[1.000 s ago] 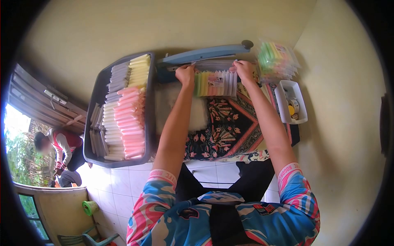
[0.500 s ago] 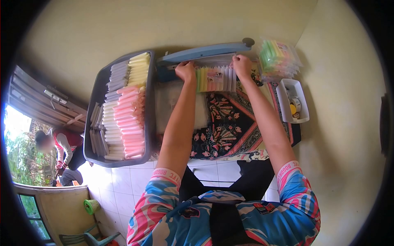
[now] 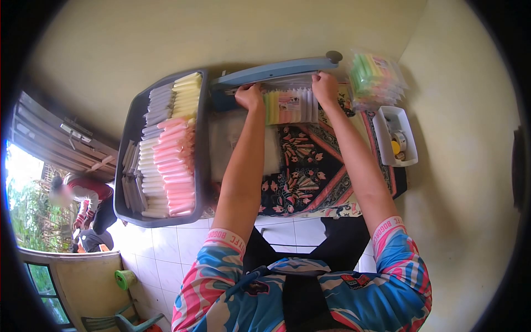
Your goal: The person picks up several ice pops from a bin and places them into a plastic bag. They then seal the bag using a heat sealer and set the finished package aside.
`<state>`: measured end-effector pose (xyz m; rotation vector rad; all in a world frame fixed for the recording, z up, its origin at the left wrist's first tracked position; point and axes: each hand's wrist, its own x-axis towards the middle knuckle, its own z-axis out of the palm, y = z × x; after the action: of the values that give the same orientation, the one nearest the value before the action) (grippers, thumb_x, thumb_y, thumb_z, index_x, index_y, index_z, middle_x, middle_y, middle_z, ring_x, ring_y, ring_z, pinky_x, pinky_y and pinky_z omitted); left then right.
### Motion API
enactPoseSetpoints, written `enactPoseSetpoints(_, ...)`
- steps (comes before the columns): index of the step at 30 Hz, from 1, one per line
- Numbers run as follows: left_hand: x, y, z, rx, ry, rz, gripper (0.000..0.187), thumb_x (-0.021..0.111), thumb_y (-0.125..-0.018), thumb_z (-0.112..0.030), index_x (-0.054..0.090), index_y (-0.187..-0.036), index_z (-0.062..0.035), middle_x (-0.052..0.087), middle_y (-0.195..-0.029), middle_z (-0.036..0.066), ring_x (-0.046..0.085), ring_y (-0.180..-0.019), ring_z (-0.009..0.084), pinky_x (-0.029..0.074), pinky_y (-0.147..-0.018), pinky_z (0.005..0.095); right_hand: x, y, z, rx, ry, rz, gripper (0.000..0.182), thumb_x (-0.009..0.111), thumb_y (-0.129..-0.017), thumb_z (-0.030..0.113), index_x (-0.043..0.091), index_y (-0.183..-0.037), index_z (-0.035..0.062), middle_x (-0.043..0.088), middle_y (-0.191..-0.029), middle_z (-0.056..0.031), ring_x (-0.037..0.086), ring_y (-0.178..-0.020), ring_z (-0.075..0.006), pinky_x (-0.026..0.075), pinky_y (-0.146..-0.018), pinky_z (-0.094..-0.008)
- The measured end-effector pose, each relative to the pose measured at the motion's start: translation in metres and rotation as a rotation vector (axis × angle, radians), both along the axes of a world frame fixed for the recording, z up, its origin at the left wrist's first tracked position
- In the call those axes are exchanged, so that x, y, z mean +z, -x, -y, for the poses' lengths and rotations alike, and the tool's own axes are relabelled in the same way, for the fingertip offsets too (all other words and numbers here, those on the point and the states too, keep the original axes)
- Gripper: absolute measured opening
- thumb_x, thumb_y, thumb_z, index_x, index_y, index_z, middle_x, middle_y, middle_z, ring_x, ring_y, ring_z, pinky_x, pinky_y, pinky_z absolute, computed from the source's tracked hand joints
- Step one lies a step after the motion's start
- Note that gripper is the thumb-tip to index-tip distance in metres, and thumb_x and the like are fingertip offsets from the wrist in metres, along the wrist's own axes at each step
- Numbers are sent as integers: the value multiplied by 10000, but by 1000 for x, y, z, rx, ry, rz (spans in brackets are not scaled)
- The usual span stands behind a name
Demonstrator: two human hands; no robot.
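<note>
A clear plastic bag (image 3: 291, 107) packed with slim pastel sticks lies in front of the blue bar sealer (image 3: 275, 70), its top edge stretched toward the sealer. My left hand (image 3: 250, 96) is closed on the left corner of that edge. At the right corner, my right hand (image 3: 324, 88) pinches the plastic, near the sealer's black knob (image 3: 334, 57). The sealer's arm sits slightly raised at its right end. Flat clear bags (image 3: 221, 145) lie beside and partly under my left forearm.
On the left stands a grey tub (image 3: 202, 166) with rows of grey, yellow, white and pink sticks. Filled bags (image 3: 377, 77) are stacked at the back right, above a white box (image 3: 383, 141) with small items. A patterned cloth (image 3: 298, 166) covers the table. Outside, a person (image 3: 88, 199) bends over.
Both hands keep their hold on the bag and have barely moved. The view has shifted very slightly. The person outside has bent a little differently.
</note>
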<state>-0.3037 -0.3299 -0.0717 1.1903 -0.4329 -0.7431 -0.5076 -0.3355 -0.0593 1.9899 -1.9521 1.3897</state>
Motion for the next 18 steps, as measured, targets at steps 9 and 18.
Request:
enactPoseSetpoints(9,-2,1,2,41,-11,72,86,677,-680,71,602,-711,97,625,-659,128,606,-511,182,502,-435,287,6,2,12,0,-203,-49,256,591,-787,227,663,-790,-18,639,-792,-236,622,-781,-404,502,-725,-454)
enactPoseSetpoints(18,6,1,-4,55,-107,142,111,711,-660,43,624,-712,88,644,-681,123,604,-547,171,499,-477,285,-4,9,22,6,-320,-34,295,573,-804,293,674,-830,17,652,-842,-214,634,-817,-374,510,-742,-446)
